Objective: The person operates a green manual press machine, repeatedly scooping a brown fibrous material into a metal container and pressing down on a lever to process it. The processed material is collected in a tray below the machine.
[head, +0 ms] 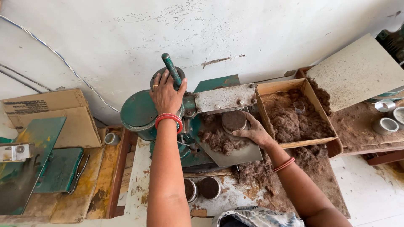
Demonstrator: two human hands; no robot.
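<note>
Hands at one green press (168, 122), white wall behind.
Left hand (167, 96) clenched on lever (172, 69); right hand (256, 132) released, fingers resting against round mould (234, 120) (brown fibre (294, 122) in one box at right); two filled cups (202, 188) near.

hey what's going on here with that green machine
A person works a green hand press. The left hand grips the lever knob on top, while the right hand rests beside a round brown puck on the metal plate. Loose brown fibre fills the wooden tray at right.

left hand (167, 96): fingers curled, gripping | right hand (255, 132): fingers spread, palm down
</note>
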